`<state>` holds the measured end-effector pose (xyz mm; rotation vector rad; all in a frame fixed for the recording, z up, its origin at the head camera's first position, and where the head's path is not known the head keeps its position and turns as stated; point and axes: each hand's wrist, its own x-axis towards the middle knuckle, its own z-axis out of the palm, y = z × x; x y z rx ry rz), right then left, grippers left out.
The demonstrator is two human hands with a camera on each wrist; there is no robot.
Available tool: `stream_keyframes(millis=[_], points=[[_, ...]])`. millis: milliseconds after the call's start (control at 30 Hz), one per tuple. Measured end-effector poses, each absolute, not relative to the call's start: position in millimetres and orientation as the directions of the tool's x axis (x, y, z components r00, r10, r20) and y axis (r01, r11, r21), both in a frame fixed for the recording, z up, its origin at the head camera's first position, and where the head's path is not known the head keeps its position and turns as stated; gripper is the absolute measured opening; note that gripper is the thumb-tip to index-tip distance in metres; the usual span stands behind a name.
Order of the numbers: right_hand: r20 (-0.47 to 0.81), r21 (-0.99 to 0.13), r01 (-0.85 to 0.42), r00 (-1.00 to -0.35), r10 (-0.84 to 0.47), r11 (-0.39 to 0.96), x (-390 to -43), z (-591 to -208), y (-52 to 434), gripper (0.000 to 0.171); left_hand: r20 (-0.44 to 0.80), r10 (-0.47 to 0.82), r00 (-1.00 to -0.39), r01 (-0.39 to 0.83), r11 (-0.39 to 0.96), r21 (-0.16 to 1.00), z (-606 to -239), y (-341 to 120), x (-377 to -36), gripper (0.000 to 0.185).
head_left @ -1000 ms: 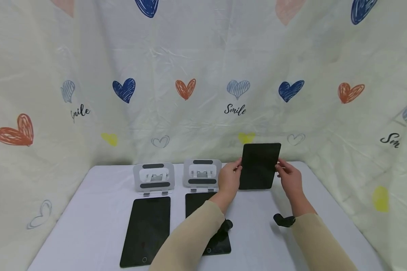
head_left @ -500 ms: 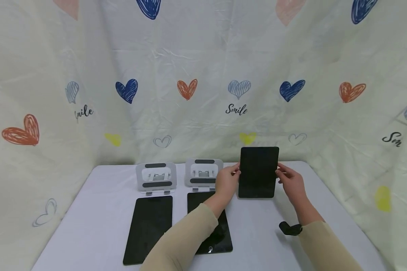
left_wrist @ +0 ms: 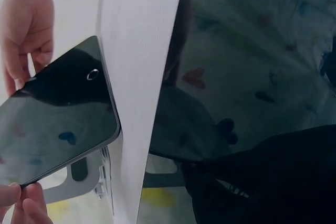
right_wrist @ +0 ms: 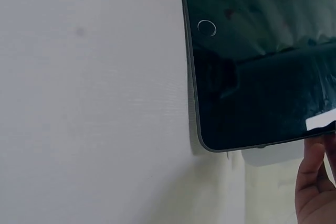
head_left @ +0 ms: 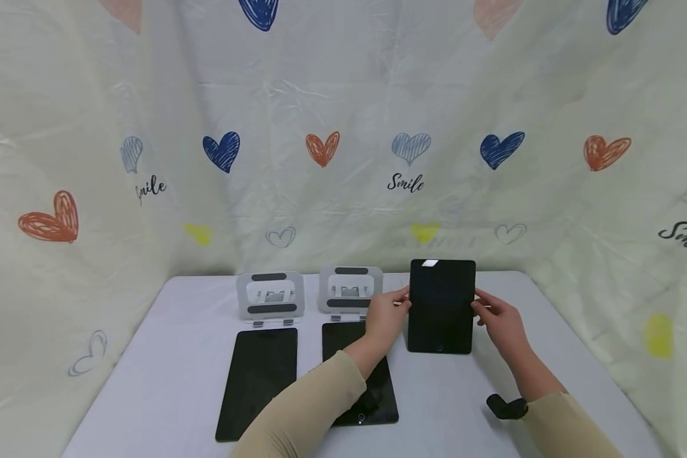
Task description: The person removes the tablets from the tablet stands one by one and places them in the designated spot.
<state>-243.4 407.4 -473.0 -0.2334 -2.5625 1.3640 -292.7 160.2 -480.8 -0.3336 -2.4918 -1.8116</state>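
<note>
I've got the tablet (head_left: 441,305) pinched upright between left hand (head_left: 385,316) and right hand (head_left: 500,321) – mid-placement, I judge – next needs its bottom edge seated squarely

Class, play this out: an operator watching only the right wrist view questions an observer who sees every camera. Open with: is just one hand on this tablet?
Observer: No. In the head view the left hand and the right hand each grip a side edge of the held tablet.
Operator: Any other tablets?
Observer: Yes, the far-left tablet and the middle tablet lie flat on the table.
Operator: Any stands?
Observer: The left stand and the middle stand sit empty behind those.
</note>
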Motion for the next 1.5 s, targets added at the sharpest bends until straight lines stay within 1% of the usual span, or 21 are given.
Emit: stream_keyframes(millis=[433,633,867,1000,1233,1500], points=[[0.065,-0.806,0.058,-0.981,0.185,0.589,-217.6,-466.2,408.5,0.055,0.12,0.187,-0.975,0.164,0.241,0.957,-483.8,161.7,-273.3,0.034],[-0.001,-0.801,0.108,-0.984,0.18,0.589,-208.2,-469.9,410.2,0.057,0.095,0.203,-0.975,0.146,0.254,0.956,-486.8,160.8,-262.7,0.036],[-0.032,-0.791,0.112,-0.989,0.142,0.601,-201.6,-475.5,412.3,0.058,0.1,0.251,-0.963,0.185,0.343,0.921,-490.2,156.8,-251.8,0.043],[-0.044,-0.785,0.119,-0.99,0.137,0.608,-198.1,-477.4,414.6,0.059,0.08,0.29,-0.954,0.199,0.408,0.891,-487.6,155.8,-245.6,0.049],[-0.077,-0.778,0.143,-0.988,0.134,0.612,-194.8,-479.3,417.7,0.06,0.015,0.327,-0.945,0.206,0.559,0.803,-483.2,155.9,-236.8,0.066],[-0.094,-0.776,0.138,-0.99,0.104,0.615,-193.5,-482.6,420.1,0.059,-0.043,0.348,-0.937,0.221,0.682,0.697,-483.1,157.5,-230.9,0.08]])
